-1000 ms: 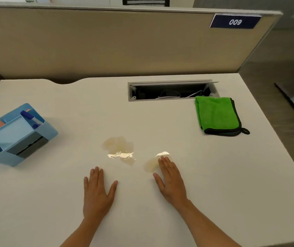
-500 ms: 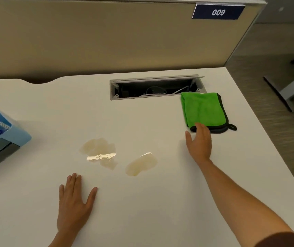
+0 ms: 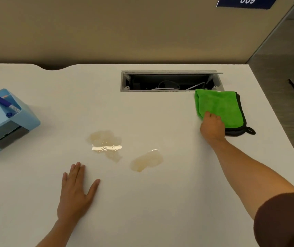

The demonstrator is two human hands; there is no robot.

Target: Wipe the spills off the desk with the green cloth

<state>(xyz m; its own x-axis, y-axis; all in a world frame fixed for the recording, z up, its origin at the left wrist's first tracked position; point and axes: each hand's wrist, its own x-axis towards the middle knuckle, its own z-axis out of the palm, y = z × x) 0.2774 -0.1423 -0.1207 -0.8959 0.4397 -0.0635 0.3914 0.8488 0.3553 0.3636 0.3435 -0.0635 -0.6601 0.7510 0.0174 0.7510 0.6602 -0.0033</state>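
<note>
A folded green cloth [image 3: 221,106] with a dark edge and loop lies at the back right of the white desk [image 3: 142,202]. My right hand [image 3: 213,128] rests on its near left corner, fingers curled onto the fabric. Two pale brown spills sit mid-desk: a larger spill [image 3: 105,143] with a bright glare strip, and a smaller spill [image 3: 147,160] to its right. My left hand [image 3: 75,191] lies flat on the desk, fingers apart, just in front of the larger spill.
A light blue desk organiser [image 3: 5,122] with a blue marker stands at the left edge. An open cable tray [image 3: 171,81] is set into the desk behind the cloth. A beige partition closes the back. The desk's right edge drops to the floor.
My right hand has left the spot by the smaller spill, reached right and back, and landed on the green cloth. My left hand stays flat on the desk.
</note>
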